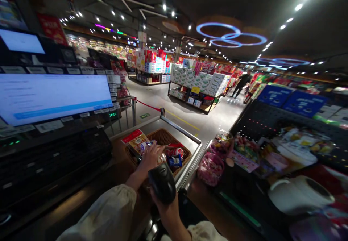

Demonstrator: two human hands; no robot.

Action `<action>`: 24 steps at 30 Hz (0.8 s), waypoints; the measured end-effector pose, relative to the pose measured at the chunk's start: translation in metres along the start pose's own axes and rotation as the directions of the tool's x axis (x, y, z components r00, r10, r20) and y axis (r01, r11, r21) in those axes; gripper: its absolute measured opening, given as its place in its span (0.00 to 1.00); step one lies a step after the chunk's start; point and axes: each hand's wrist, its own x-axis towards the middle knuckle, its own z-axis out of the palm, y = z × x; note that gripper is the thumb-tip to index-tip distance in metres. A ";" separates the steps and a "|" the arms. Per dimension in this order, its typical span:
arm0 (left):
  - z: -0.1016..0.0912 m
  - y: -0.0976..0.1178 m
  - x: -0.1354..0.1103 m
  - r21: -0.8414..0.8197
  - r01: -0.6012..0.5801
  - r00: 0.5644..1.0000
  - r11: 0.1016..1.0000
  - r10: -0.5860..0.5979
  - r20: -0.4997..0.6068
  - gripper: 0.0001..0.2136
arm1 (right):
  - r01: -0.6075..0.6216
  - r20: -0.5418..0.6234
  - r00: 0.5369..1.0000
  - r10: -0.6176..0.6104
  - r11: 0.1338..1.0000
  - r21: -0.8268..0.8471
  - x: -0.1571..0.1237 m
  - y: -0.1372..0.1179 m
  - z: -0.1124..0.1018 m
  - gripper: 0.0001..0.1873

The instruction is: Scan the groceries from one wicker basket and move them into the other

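Note:
I stand at a shop checkout counter. My left hand reaches into a wicker basket on the counter and closes on a packaged item there; I cannot make out what it is. My right hand grips a black handheld barcode scanner, held up just behind the left hand and aimed toward the basket. The basket holds several packaged goods, among them a red and yellow packet and a blue packet.
A lit till screen and a dark keyboard stand to my left. Jars of sweets and a snack rack are on the right. Beyond lie aisle displays and a walking person.

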 end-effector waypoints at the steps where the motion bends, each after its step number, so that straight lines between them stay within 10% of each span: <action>1: -0.013 -0.011 -0.009 0.000 0.024 0.999 1.000 -0.024 -0.041 0.27 | -0.008 0.015 1.000 0.008 1.000 0.012 0.000 0.001 0.007 0.18; 7: -0.118 -0.084 -0.114 0.070 0.303 0.899 0.950 -0.261 -0.351 0.29 | -0.121 0.096 0.989 0.113 0.990 0.074 -0.015 0.008 0.054 0.26; 14: -0.218 -0.131 -0.321 0.091 0.796 0.559 0.599 -0.669 -0.489 0.25 | -0.238 0.593 0.782 0.194 0.971 -0.004 -0.045 -0.007 0.095 0.21; 20: -0.237 -0.125 -0.497 0.132 0.986 0.132 0.098 -0.952 -0.275 0.24 | -0.170 0.741 0.637 0.211 0.977 -0.133 -0.074 -0.014 0.117 0.20; 24: -0.217 -0.119 -0.560 0.177 0.984 -0.009 -0.023 -0.997 -0.077 0.19 | -0.171 0.783 0.579 0.227 0.973 -0.156 -0.090 -0.013 0.122 0.18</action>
